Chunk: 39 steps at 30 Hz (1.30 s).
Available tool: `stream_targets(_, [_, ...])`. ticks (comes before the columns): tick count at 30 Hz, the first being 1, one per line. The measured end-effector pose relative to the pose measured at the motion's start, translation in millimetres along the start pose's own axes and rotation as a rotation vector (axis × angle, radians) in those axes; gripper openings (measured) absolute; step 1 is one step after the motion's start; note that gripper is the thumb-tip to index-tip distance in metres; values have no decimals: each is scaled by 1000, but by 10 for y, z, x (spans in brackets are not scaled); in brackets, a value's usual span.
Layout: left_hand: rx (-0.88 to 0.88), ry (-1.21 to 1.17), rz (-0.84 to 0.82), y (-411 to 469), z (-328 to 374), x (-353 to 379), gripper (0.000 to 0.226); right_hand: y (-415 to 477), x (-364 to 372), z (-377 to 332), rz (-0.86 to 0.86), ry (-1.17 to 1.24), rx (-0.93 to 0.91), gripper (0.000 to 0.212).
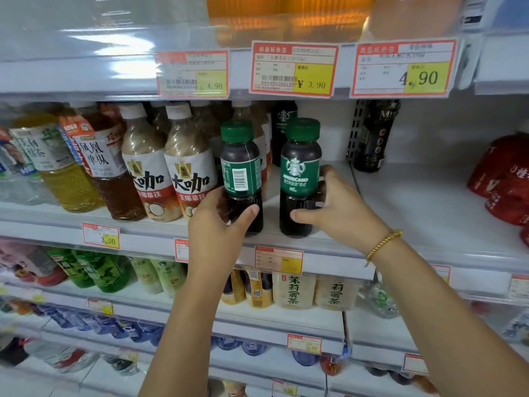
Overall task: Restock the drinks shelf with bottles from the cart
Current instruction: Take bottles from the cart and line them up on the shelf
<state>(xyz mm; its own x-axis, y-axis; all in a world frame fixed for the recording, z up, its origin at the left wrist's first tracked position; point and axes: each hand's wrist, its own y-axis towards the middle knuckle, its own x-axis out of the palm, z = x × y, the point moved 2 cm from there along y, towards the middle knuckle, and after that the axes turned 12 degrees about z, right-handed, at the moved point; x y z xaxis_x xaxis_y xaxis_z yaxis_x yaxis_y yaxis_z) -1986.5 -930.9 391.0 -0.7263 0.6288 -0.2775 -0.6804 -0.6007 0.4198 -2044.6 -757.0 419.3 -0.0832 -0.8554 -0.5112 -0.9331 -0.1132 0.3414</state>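
Green-capped, green-labelled bottles of dark coffee stand upright at the front edge of the drinks shelf (400, 213), one in each hand. To their left on the same shelf stand a yellow tea bottle (54, 167), an amber tea bottle (106, 167) and two milky latte bottles (171, 167) with white caps and red-and-white labels. The left coffee bottle (242, 173) is turned so that its barcode faces outward and stands just beside the latte bottles. The left hand (220, 224) wraps around its lower half, thumb across the dark base, forearm rising from below. The right coffee bottle (300, 173) shows its round logo and the word AMERICANO; a small gap separates the two bottles. The right hand (332, 207) clasps its lower half from the right side, thumb in front, fingers behind; a gold bracelet (383, 245) circles that wrist. Behind the pair stands another dark coffee bottle (283, 124). Right of a perforated divider (355, 130) stands a black bottle (375, 136), with red packs (503, 173) at the far right.
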Motion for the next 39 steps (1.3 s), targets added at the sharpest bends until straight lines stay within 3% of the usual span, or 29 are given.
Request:
stream_targets(3, [3,3,2,-12,24,-12,49,-27,11,31,-24,16,23,58])
stream_targets(9, [6,-28,0,-13,49,26,57,34,0,55,102,-134,18,51])
stream_targets(16, [38,-12,-14,4,88,234,56,990,0,353,180,-247,118,52])
stream_targets(26, [49,12,-10,9,51,307,51,1725,228,700,364,-199,151,53])
stream_targets(34, [108,97,-25,26,42,301,52,1833,254,757,396,-228,159,55])
stream_targets(37, [109,112,-93,62,40,299,51,1751,221,719,318,-183,214,71])
stream_targets(39, [88,86,-134,89,62,306,50,1636,122,593,245,-290,242,80])
